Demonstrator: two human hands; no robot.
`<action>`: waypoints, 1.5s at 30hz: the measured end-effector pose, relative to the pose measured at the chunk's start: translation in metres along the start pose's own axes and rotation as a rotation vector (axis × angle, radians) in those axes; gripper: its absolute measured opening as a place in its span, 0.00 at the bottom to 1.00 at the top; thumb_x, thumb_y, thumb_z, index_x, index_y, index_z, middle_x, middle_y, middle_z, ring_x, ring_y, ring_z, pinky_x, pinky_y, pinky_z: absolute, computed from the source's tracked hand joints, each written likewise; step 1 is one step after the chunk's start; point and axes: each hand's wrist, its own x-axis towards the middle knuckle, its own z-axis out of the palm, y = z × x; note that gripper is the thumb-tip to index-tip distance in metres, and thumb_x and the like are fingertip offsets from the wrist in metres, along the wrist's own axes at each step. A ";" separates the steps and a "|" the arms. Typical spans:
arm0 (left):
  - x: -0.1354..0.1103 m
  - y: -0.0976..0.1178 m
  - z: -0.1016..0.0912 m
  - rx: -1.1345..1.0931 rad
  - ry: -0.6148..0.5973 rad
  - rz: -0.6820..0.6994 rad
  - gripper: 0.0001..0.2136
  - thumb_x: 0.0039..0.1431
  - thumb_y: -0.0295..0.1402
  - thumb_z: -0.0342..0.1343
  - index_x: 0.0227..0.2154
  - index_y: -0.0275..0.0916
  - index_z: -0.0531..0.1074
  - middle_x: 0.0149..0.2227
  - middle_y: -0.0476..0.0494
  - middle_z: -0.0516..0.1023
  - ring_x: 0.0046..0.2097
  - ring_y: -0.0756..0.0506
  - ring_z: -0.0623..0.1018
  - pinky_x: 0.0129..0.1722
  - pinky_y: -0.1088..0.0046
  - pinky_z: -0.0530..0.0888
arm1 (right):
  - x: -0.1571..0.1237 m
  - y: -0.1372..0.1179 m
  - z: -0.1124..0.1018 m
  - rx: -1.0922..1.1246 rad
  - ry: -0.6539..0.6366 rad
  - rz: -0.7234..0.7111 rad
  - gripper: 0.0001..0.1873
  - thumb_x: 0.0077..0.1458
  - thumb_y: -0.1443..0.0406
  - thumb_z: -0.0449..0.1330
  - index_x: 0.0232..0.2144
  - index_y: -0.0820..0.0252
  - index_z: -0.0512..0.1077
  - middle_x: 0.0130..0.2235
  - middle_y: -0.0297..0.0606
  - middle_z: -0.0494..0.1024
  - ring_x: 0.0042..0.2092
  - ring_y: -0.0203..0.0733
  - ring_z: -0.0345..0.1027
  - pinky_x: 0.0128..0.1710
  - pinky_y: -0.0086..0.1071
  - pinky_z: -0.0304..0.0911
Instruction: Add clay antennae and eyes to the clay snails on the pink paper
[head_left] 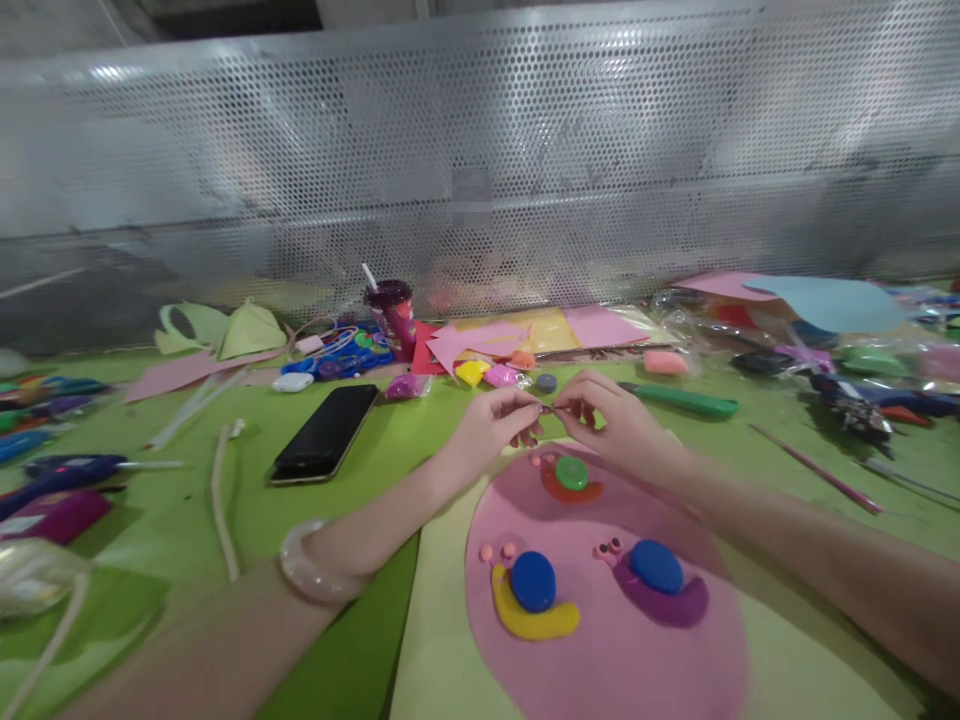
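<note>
My left hand [504,418] and my right hand [606,418] meet with fingertips pinched together above the top of a pink paper oval [592,660]. Between them is a tiny dark bit, too small to name. On the oval lie clay snails. One has an orange-red body [559,487] and a green disc shell [571,473]. A yellow snail body [536,625] carries a blue disc [533,581], with two pink balls at its head. The purple snail [679,605] has a blue disc [656,567] and dark eyes on its pink balls.
A black phone [326,432] lies left of my hands, and a green-handled cutter [682,400] to the right. Behind stand a lidded cup with a straw [392,318] and colored clay packets [472,373]. Glue guns [75,468] and a thin pink stick [817,468] lie at the sides.
</note>
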 end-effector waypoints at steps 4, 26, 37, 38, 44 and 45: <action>0.001 -0.003 -0.001 -0.003 0.000 -0.001 0.05 0.50 0.32 0.54 0.28 0.36 0.72 0.21 0.51 0.71 0.24 0.53 0.68 0.26 0.76 0.66 | 0.000 0.001 -0.001 -0.023 0.003 0.005 0.05 0.56 0.71 0.53 0.35 0.59 0.68 0.32 0.37 0.69 0.31 0.34 0.64 0.26 0.27 0.61; 0.003 -0.006 -0.002 0.047 0.008 -0.009 0.09 0.53 0.35 0.55 0.35 0.36 0.73 0.30 0.46 0.75 0.34 0.49 0.74 0.32 0.75 0.68 | 0.000 0.001 -0.002 -0.096 0.092 -0.045 0.03 0.55 0.67 0.58 0.30 0.60 0.71 0.31 0.37 0.72 0.28 0.33 0.64 0.26 0.27 0.61; 0.008 -0.015 -0.008 0.345 0.155 0.028 0.11 0.56 0.38 0.50 0.23 0.38 0.62 0.24 0.49 0.68 0.28 0.50 0.67 0.29 0.73 0.63 | 0.000 0.003 -0.002 -0.098 0.056 -0.043 0.06 0.57 0.66 0.55 0.29 0.59 0.71 0.32 0.38 0.74 0.30 0.34 0.67 0.28 0.28 0.64; 0.008 -0.017 -0.010 0.438 0.157 0.069 0.12 0.57 0.37 0.49 0.21 0.39 0.62 0.22 0.50 0.66 0.27 0.49 0.65 0.29 0.72 0.62 | 0.000 0.004 -0.001 -0.094 0.060 -0.037 0.06 0.57 0.66 0.56 0.29 0.59 0.71 0.32 0.38 0.74 0.30 0.35 0.67 0.29 0.29 0.65; 0.009 -0.032 -0.021 0.968 0.061 0.215 0.06 0.55 0.31 0.51 0.29 0.38 0.73 0.33 0.40 0.74 0.41 0.40 0.70 0.44 0.63 0.63 | 0.000 0.006 0.001 -0.086 0.085 -0.113 0.07 0.59 0.68 0.53 0.34 0.57 0.72 0.34 0.39 0.75 0.36 0.39 0.70 0.36 0.34 0.67; 0.009 -0.035 -0.021 1.000 0.032 0.216 0.08 0.56 0.30 0.50 0.33 0.38 0.74 0.36 0.38 0.75 0.43 0.40 0.70 0.46 0.62 0.63 | 0.000 0.005 0.000 -0.086 0.085 -0.104 0.06 0.58 0.67 0.54 0.33 0.57 0.72 0.33 0.39 0.75 0.35 0.38 0.70 0.35 0.33 0.67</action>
